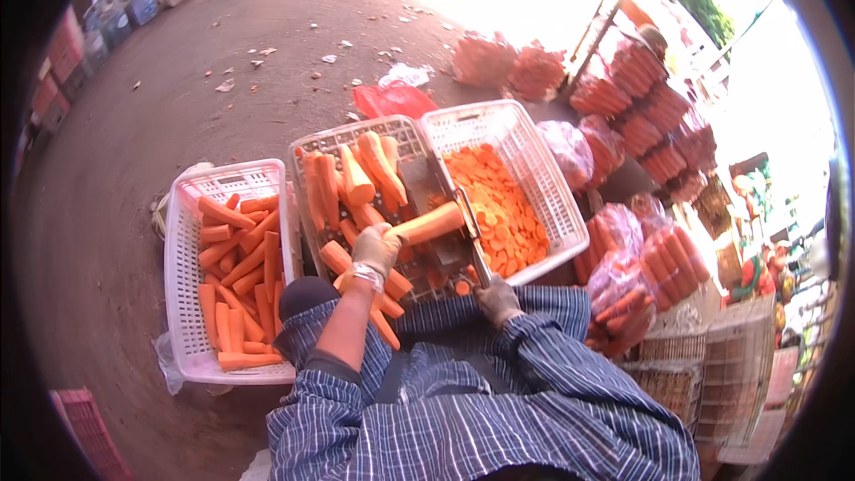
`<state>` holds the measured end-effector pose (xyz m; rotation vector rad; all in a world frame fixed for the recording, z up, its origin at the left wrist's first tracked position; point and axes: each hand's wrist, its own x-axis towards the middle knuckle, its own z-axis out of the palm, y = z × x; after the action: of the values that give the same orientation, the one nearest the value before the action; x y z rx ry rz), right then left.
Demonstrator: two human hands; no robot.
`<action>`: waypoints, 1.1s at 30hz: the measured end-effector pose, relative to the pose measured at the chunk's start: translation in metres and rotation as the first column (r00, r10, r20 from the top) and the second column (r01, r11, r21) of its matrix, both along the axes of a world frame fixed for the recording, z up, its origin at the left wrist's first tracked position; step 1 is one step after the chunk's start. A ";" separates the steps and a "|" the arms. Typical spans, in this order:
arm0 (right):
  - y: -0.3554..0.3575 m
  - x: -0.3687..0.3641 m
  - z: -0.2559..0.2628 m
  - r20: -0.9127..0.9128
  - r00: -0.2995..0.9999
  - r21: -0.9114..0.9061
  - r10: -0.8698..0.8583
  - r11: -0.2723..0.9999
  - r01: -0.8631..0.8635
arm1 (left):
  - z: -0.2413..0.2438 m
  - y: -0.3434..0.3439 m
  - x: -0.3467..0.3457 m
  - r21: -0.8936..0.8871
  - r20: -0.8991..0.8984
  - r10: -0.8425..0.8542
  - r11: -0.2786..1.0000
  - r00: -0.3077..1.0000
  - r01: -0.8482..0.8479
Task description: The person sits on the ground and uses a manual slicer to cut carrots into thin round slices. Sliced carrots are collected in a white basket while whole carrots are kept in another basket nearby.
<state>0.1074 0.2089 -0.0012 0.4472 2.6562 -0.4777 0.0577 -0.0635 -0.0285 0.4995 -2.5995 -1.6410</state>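
Note:
Gloved, my left hand (376, 250) grips the narrow end of a thick peeled carrot (431, 224), whose broad end meets a metal cutting blade (470, 214). My right hand (497, 300), also gloved, is closed around the handle at the blade's near end. Several whole carrots (357, 177) lie on an upturned-looking plastic crate (310, 147) under my left hand. Right of it, a white basket (554, 207) holds many round carrot slices (501, 214). Another white basket (177, 280) at the left is filled with peeled carrots (250, 267). More carrots rest by my lap.
A red plastic bag (394, 100) lies behind the crates. Bagged carrots (641, 100) are stacked at the right beside a metal-framed cart (601, 33). Wire-like crates (735, 361) stand at the lower right. Litter dots the ground, and large bottles (141, 5) stand at the upper left.

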 end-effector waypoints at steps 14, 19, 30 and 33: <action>0.029 -0.016 -0.018 -0.040 0.984 -0.054 0.173 0.983 -0.175 | 0.044 0.013 -0.001 -0.117 0.085 -0.073 0.990 0.994 0.082; -0.013 -0.030 0.139 0.183 0.960 -0.664 0.213 0.747 -0.039 | 0.041 0.007 0.017 -0.187 -0.074 -0.028 0.982 0.997 0.014; -0.008 -0.030 0.116 0.277 0.940 -0.362 0.199 0.928 -0.090 | 0.030 0.021 0.014 -0.316 -0.141 -0.075 0.948 0.987 0.027; 0.000 -0.021 0.101 0.150 0.895 -0.380 0.420 0.860 -0.340 | 0.020 0.030 0.025 -0.301 -0.171 -0.064 0.954 0.983 0.010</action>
<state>0.0866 0.2093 0.1002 -0.1316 2.2888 -0.6986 0.0830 -0.0335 -0.0086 0.2739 -2.6653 -1.2014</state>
